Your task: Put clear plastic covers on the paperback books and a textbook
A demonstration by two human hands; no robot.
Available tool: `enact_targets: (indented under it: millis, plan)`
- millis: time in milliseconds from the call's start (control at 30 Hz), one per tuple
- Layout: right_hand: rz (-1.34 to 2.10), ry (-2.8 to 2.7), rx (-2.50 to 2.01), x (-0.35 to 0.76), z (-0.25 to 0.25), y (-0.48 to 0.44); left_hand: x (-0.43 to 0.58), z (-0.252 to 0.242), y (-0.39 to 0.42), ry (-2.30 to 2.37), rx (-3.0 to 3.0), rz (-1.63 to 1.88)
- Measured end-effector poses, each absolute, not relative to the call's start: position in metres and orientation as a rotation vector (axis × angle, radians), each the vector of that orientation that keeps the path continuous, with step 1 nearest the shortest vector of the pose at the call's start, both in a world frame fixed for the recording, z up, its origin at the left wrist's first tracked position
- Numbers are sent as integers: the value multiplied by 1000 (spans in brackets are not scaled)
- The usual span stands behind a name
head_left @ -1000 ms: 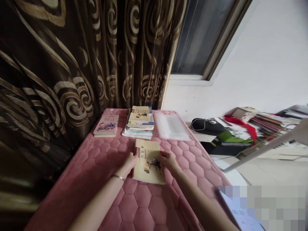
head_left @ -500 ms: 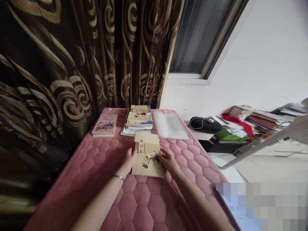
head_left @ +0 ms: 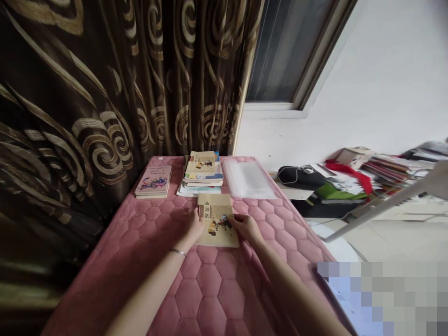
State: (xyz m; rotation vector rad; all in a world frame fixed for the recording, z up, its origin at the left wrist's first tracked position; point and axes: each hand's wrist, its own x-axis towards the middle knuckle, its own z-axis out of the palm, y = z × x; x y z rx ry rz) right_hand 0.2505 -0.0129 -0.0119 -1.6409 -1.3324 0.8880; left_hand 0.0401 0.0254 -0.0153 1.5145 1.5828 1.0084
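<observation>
Where the dark brown curtain [head_left: 105, 93] with its gold swirls hangs down at the back, a desk [head_left: 217, 289] under a pink quilted cover runs away from the person, its far end against the folds. To the right of it, below the window [head_left: 280, 56] and the white wall, a low heap of clutter [head_left: 350, 182] spreads out: books, papers, something red, something green. On the far end of the desk lie three things in a row: a sheaf of clear plastic sleeves [head_left: 248, 179] on the right, a stack of books [head_left: 203, 172] in the middle, and a pink book [head_left: 154, 181] on the left, apart from the stack. Just in front of the stack a beige book [head_left: 216, 219] lies flat, cover up, between the person's hands. The left hand [head_left: 193, 228] clasps its left edge; the right hand [head_left: 247, 227] grips its right edge, fingertips over the cover. A thin bracelet [head_left: 178, 252] circles the left wrist.
</observation>
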Motion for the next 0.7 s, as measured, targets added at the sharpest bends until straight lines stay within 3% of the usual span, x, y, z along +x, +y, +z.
enact_targets:
  millis: [400,700]
  plan:
    - [739,-1422,-1666,243,-10,-22,2,-39,-7,1187,1335,1100]
    - [732,-1657,-1473,259,-15,-74,-6,-27,-36,990,1608,906]
